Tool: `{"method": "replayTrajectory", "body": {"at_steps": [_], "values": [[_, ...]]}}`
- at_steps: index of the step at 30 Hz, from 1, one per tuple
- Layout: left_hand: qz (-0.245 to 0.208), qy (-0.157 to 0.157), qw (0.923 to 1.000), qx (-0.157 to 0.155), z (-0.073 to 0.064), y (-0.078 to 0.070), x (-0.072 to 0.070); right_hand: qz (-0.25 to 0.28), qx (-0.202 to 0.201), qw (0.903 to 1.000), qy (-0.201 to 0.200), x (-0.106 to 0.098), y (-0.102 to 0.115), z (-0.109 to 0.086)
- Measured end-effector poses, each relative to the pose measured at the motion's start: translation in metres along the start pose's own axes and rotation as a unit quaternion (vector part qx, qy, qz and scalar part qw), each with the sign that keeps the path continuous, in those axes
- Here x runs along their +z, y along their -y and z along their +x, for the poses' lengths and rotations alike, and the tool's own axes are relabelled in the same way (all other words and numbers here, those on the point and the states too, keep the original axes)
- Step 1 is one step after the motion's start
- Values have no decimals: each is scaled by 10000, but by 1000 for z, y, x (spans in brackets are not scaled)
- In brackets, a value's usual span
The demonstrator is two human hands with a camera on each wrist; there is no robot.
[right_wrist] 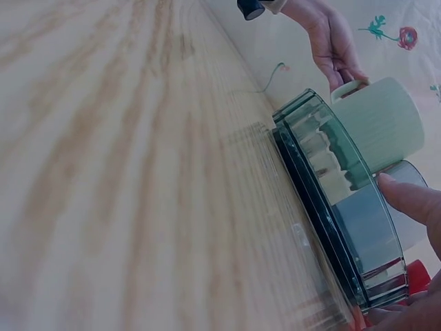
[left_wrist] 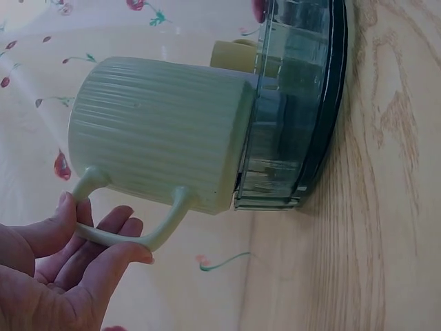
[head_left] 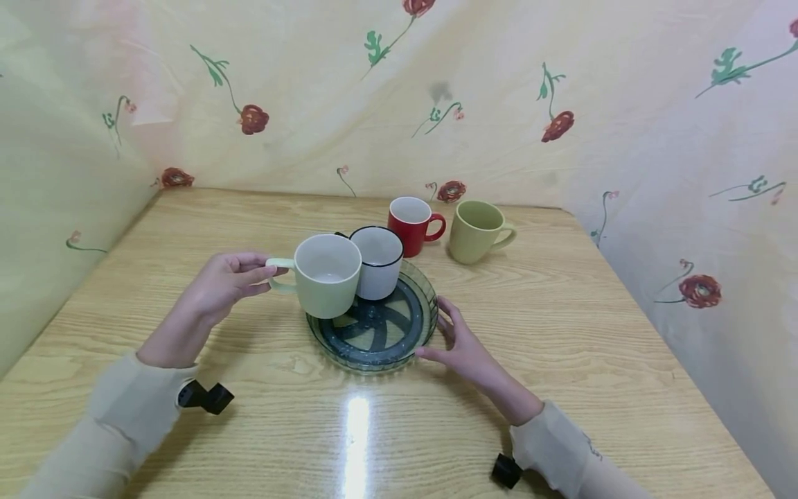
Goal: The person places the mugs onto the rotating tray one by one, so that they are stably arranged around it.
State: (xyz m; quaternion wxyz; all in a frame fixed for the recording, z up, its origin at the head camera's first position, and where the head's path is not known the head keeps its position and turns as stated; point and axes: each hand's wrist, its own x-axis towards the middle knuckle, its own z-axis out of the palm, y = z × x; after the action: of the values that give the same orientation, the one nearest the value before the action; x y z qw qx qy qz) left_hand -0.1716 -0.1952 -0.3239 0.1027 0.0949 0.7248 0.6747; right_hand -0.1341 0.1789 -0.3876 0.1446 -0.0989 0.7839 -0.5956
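Note:
My left hand point(head_left: 233, 281) pinches the handle of a pale green ribbed mug point(left_wrist: 162, 131) between thumb and fingers. The mug is upright over the left part of a round, clear dark-tinted glass tray point(head_left: 349, 360), its base near rim height; whether it touches the tray I cannot tell. Toward the tray's back stands a white mug with a black rim point(head_left: 382, 274), right beside the green one. At the tray's right side my right hand point(head_left: 458, 346) holds the rim, thumb at the front and fingers farther back; part of those fingers is hidden in the right wrist view.
Behind the tray a red mug point(head_left: 408, 225) stands on the wooden table point(head_left: 262, 416). To its right is a yellow-green mug point(head_left: 476, 232), handle pointing right. Flower-patterned cloth point(head_left: 324, 90) hangs along the table's back and sides.

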Motion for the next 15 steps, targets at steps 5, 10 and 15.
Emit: {"method": "replayTrajectory", "body": {"at_steps": [5, 10, 15], "values": [[57, -21, 10000, -14, 1, 1, 2, 25, 30, 10000, -20, -2, 1, 1], [223, -155, 9995, -186, 5, 1, 3, 4, 43, 10000, 5, -4, 0, 2], [255, -214, 9992, -235, 8, 2, 5, 68, 32, 10000, 3, -3, 0, 2]]}}
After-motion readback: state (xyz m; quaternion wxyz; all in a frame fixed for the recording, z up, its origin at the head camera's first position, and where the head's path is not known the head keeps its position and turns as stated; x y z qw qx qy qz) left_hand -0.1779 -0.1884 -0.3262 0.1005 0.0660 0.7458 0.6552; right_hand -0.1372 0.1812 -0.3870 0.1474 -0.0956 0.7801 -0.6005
